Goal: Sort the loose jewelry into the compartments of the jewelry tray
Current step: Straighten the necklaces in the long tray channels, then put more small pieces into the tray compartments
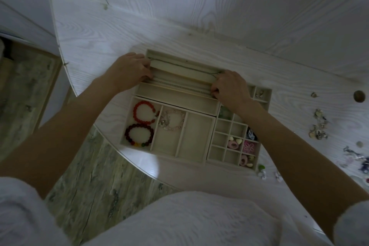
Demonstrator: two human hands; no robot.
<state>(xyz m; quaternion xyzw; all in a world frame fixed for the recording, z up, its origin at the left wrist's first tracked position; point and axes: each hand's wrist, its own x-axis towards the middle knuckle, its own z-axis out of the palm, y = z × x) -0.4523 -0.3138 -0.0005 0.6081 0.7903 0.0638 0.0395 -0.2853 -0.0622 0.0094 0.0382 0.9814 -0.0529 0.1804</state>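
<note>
Beige jewelry trays lie on a white round table. The long-slot tray point(175, 99) at the back holds a dark thin chain point(179, 67) and a silver chain point(179, 86), each stretched lengthwise in its slot. My left hand point(129, 72) grips the chains' left ends at the tray's left edge. My right hand point(229, 86) pinches their right ends. In the front-left tray point(197, 138) lie a red bead bracelet point(144, 112), a dark bead bracelet point(139, 135) and a pale bracelet point(171, 121). The small-cell tray point(219, 138) on the right holds hair clips and small pieces.
Loose jewelry point(318, 126) lies scattered on the table to the right, with more pieces point(355, 158) near the right edge. A round hole point(359, 96) sits in the tabletop at far right. The table's curved edge runs front-left, with wood-pattern floor point(89, 185) below.
</note>
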